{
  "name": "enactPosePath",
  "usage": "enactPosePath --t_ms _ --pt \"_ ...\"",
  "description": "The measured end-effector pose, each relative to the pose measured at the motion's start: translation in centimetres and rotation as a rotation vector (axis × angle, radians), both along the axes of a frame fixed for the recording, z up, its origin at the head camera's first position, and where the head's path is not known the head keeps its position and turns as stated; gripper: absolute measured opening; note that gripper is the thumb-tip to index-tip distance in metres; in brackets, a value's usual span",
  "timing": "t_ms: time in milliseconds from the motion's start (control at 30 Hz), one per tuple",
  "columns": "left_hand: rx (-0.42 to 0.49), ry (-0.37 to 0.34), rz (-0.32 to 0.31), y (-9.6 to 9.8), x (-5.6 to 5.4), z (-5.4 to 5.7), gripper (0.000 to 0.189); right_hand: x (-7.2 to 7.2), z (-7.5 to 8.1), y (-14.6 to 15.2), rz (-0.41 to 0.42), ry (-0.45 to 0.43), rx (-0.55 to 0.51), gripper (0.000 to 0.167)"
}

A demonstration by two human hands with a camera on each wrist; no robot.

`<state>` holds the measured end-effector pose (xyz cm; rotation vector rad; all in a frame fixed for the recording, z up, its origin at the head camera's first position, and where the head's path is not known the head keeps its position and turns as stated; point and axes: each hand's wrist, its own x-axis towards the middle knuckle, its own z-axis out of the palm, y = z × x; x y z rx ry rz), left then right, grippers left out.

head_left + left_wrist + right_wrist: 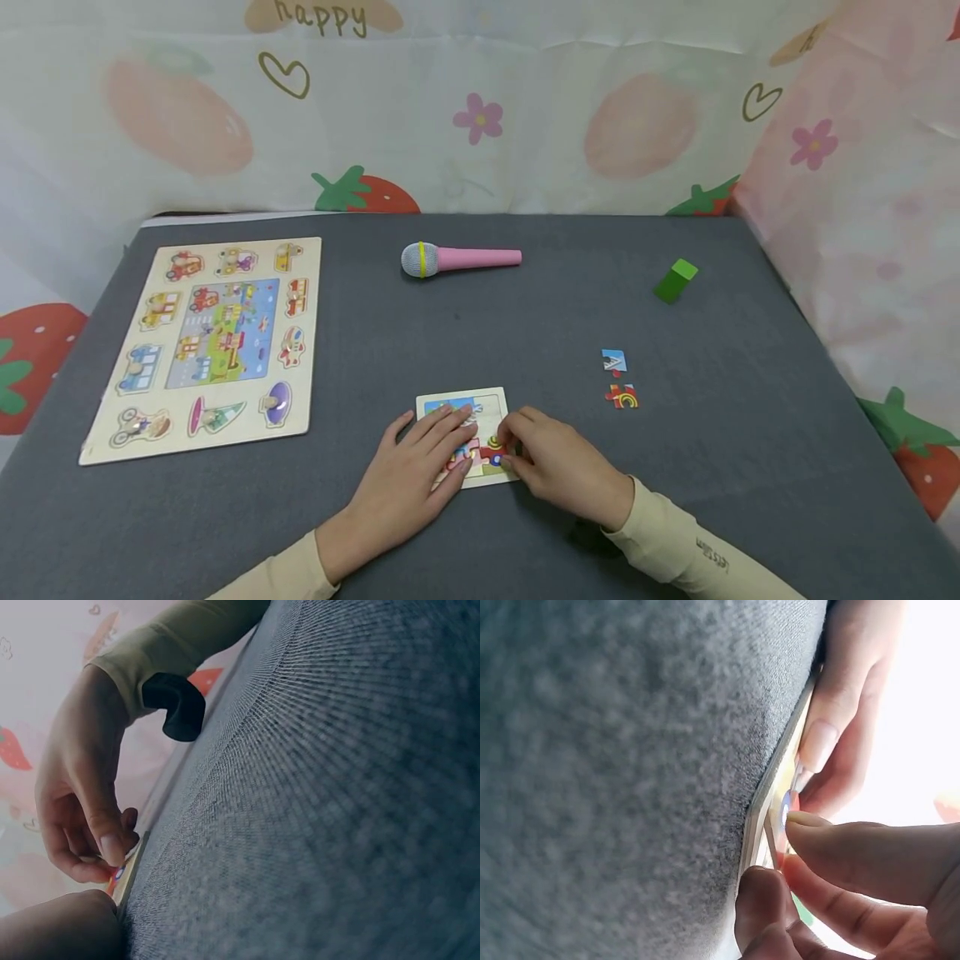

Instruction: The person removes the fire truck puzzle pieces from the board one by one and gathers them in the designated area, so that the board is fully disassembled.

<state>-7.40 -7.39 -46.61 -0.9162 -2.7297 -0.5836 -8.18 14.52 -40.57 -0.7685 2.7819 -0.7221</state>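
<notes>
A small jigsaw puzzle board (461, 393) with a pale frame lies near the front of the table. Across its left part rests my left hand (397, 479), fingers extended and palm down over the pieces. My right hand (562, 462) is at the board's right edge, its thumb and fingers curled. In the right wrist view, those fingertips pinch a puzzle piece (775, 838) that stands slightly tilted at the frame. A red piece with a blue wheel (493, 457) shows between the hands. Part of the picture is hidden beneath the left fingers.
Two loose puzzle pieces, one blue (613, 360) and one with a rainbow (622, 397), lie to the right. Farther back are a green block (676, 281) and a pink toy microphone (478, 258). A large wooden vehicle puzzle (313, 333) occupies the left side.
</notes>
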Motion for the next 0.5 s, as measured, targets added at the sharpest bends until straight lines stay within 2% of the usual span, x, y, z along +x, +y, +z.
enactPosePath --t_ms 267,500 --pt "0.016 -0.002 0.009 -0.07 -0.07 -0.05 0.038 -0.3 0.18 -0.13 -0.02 -0.039 -0.081 0.01" --pt "-0.007 -0.071 0.039 0.0 -0.07 0.2 0.038 -0.48 0.14 0.01 -0.002 -0.079 -0.116 0.01"
